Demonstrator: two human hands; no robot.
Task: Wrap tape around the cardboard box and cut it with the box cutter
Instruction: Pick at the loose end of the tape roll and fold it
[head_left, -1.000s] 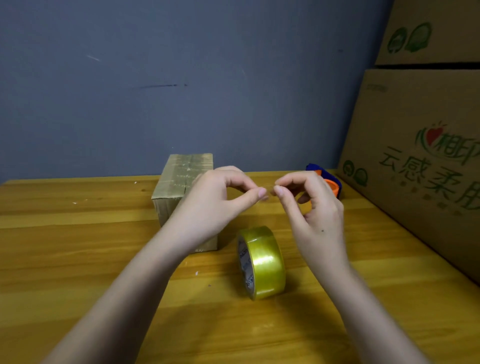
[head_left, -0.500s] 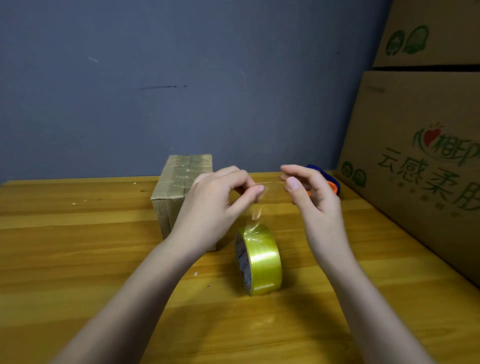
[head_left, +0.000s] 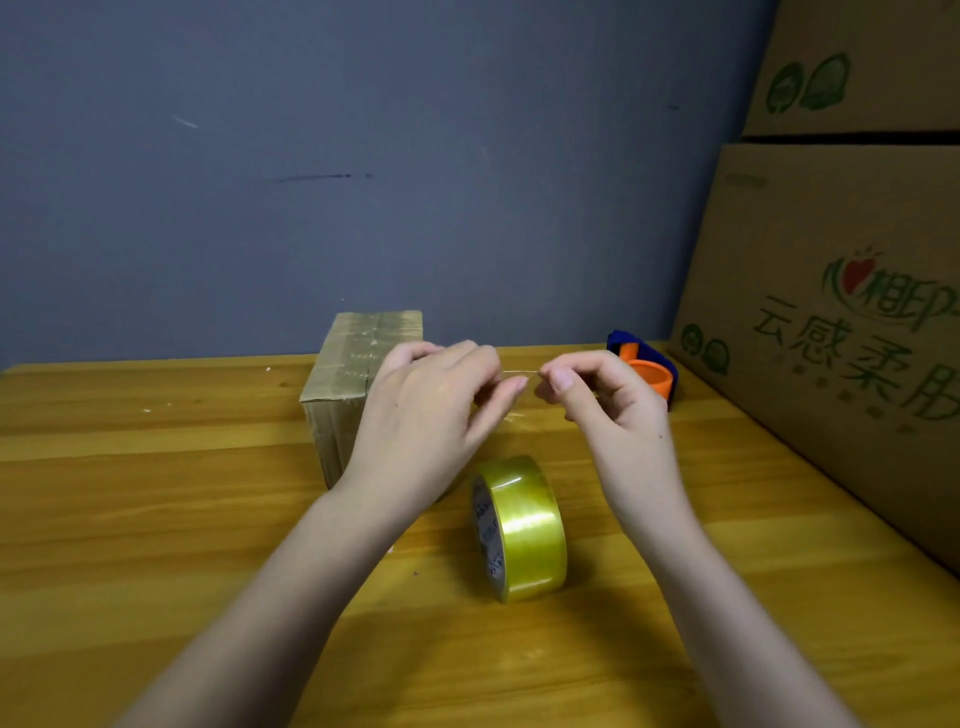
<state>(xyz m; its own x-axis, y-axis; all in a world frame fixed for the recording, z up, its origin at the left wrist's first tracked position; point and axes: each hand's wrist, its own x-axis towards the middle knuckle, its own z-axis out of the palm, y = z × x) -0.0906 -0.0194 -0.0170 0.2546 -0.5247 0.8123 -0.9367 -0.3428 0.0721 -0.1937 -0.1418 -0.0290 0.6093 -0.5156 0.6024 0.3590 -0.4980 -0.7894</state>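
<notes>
A yellowish clear tape roll (head_left: 522, 527) stands on its edge on the wooden table (head_left: 156, 519). Its free end rises as a clear strip (head_left: 519, 410) to my fingers. My left hand (head_left: 431, 415) and my right hand (head_left: 608, 410) each pinch a corner of that strip above the roll, holding its edge stretched between them. The small cardboard box (head_left: 358, 374), covered in old tape, sits behind my left hand, which hides its right part. An orange and blue tool (head_left: 647, 371), probably the box cutter, lies beyond my right hand.
Large printed cartons (head_left: 841, 332) are stacked along the table's right side. A grey-blue wall (head_left: 363, 156) closes off the back. Small scraps dot the table at the left.
My hands have drawn apart, spreading the end of the tape between them, and the strip now stands longer off the roll. The roll has stayed in place.
</notes>
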